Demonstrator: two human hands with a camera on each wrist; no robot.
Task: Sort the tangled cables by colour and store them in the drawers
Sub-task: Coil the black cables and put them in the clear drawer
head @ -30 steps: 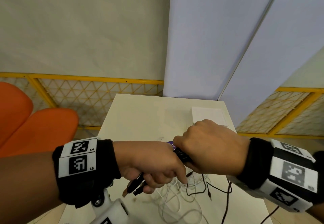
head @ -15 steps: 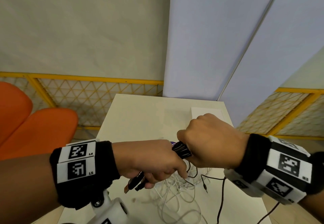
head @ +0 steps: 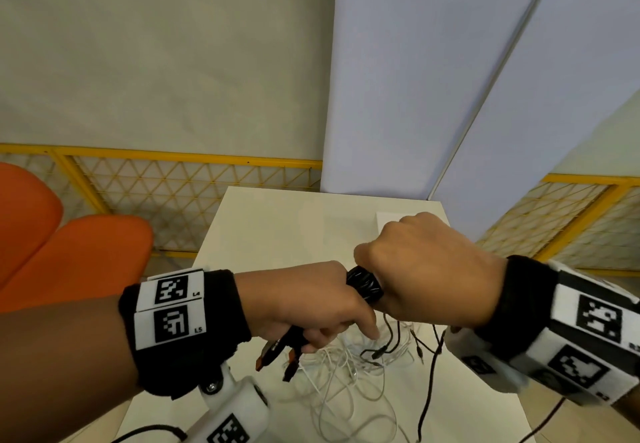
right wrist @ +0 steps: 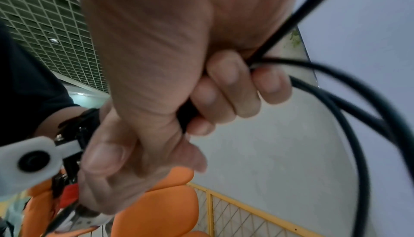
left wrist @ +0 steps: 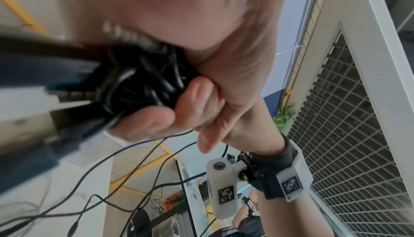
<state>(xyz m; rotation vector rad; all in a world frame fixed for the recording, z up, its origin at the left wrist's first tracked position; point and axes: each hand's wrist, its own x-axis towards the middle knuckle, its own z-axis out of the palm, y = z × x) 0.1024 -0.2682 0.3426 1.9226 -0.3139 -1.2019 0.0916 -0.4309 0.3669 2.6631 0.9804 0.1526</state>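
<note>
Above the near part of the white table [head: 277, 234], my left hand [head: 304, 304] and right hand [head: 426, 269] meet fist to fist. Both grip one bunch of black cables [head: 364, 285], wound into a coil between them. Black plugs with orange tips [head: 273, 354] stick out below the left fist. Thin black strands [head: 429, 373] hang from the right fist to the table. A tangle of white cables [head: 346, 377] lies under the hands. In the left wrist view the black coil [left wrist: 145, 81] is packed between curled fingers. In the right wrist view, curled fingers [right wrist: 224, 95] clamp a black cable [right wrist: 349, 102].
A flat white box [head: 386, 217] sits at the table's back right, partly hidden behind my right hand. An orange chair [head: 86, 252] stands to the left. A yellow mesh fence [head: 173, 193] and pale panels [head: 398, 96] close off the far side.
Both hands have risen a little, the right one most. The thin black strands have been drawn up out of the white tangle.
</note>
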